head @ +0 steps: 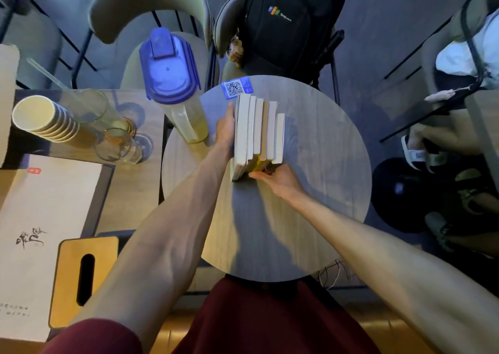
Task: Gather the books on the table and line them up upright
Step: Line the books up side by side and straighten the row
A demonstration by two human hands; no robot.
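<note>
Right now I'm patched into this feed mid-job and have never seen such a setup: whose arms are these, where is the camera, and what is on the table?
There is no machine here. The one picture comes from a camera worn on a person's head, looking down at their own bare arms. A row of books stands upright on the round table. The left hand lies flat against the row's left side; the right hand touches its near end, fingers at the bottom corners. Neither hand lifts anything. Also on the round table are a QR sticker and a blue-lidded pitcher. The side table to the left holds paper cups and glasses.
</note>
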